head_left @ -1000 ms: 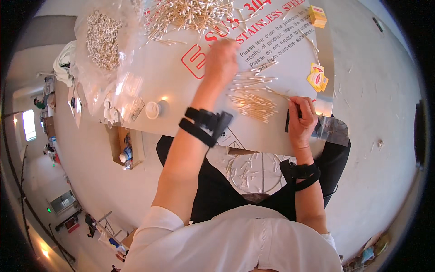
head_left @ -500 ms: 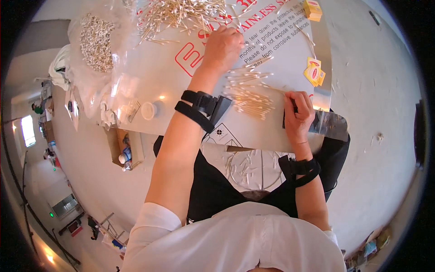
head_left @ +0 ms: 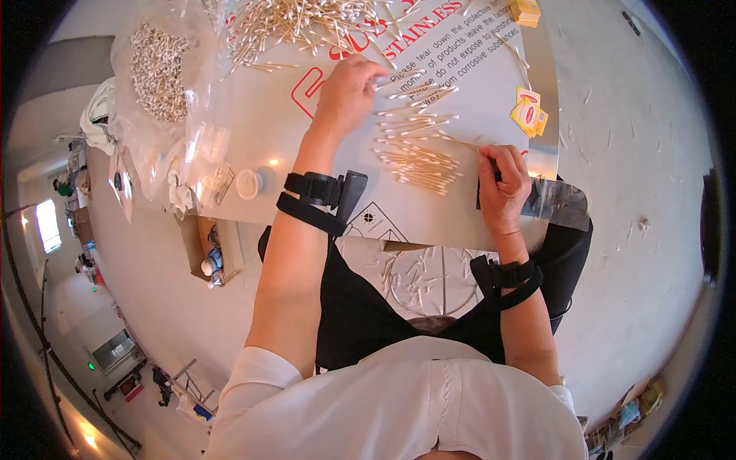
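Cotton swabs (head_left: 420, 167) lie side by side in a loose column on a printed, film-covered metal sheet (head_left: 291, 207). Their lower part is packed close; further up they fan out with gaps. My left hand (head_left: 349, 92) is at the upper left of this column, fingers bent toward the topmost swabs; its fingertips are smeared, so any grip is unclear. To the right of the column, my right hand (head_left: 504, 184) is closed, thumb against fingers, on the end of a single cotton swab (head_left: 461, 142) pointing left toward the others. A big tangled heap of cotton swabs (head_left: 307, 27) lies beyond my left hand.
A clear plastic bag (head_left: 161, 73) full of swabs stands at the far left, near a small white round cup (head_left: 249, 184). Yellow packets (head_left: 529, 113) lie at the right edge, with another yellow pack (head_left: 524, 11) beyond. Below left is an open cardboard box (head_left: 201, 249).
My left hand has drawn back left and slightly nearer, away from the top of the column. My right hand stays almost in place, with the swab still in its fingers.
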### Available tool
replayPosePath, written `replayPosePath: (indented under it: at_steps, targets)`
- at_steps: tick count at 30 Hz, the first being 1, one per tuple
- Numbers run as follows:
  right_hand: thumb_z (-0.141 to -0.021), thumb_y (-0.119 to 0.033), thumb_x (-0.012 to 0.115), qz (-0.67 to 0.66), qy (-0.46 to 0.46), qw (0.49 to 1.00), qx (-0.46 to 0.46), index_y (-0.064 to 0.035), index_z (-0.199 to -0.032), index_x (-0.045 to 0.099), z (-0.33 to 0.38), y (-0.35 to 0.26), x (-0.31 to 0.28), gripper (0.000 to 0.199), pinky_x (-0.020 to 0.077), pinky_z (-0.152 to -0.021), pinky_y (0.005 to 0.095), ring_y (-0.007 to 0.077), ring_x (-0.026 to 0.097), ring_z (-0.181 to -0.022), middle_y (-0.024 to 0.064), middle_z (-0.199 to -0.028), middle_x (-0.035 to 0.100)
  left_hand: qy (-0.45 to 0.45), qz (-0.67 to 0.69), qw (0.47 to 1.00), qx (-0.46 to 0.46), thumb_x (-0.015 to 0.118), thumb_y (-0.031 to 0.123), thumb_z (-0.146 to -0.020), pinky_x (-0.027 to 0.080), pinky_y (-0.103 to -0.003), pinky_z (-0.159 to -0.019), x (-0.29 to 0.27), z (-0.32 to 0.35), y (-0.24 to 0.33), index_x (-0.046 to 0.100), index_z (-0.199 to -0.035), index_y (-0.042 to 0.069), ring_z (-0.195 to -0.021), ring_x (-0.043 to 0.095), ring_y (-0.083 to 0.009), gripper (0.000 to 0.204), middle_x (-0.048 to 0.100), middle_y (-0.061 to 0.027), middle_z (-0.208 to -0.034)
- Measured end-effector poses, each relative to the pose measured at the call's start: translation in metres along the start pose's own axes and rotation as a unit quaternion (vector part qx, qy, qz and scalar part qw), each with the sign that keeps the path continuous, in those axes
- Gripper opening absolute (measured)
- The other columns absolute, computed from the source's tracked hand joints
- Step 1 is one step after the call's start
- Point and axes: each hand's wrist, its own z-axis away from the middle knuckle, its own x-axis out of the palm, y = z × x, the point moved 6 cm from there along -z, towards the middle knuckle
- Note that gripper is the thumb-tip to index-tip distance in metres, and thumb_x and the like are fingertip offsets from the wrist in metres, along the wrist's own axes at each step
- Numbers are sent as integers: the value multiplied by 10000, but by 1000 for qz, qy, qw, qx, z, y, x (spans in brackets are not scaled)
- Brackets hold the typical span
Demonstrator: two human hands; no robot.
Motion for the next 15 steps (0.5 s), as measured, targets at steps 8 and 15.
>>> replayPosePath:
  at_steps: [8,15]
  targets:
    - [-776,40,650,-5,-3,1000,3,-30,-852,639,-1,-4,1,104,490,-640,331,279,612,-712,102,-796,612,109,-123,986,28,636,24,-760,495,-415,-790,-10,-37,-2,669,-885,66,-911,607,-324,135,629,-120,-882]
    - [-783,41,648,-13,-13,999,38,-20,-864,642,3,5,2,101,484,-651,317,263,603,-707,111,-794,601,34,-157,983,91,618,29,-743,488,-441,-815,43,-38,37,634,-821,56,-929,600,-340,85,630,-119,-853]
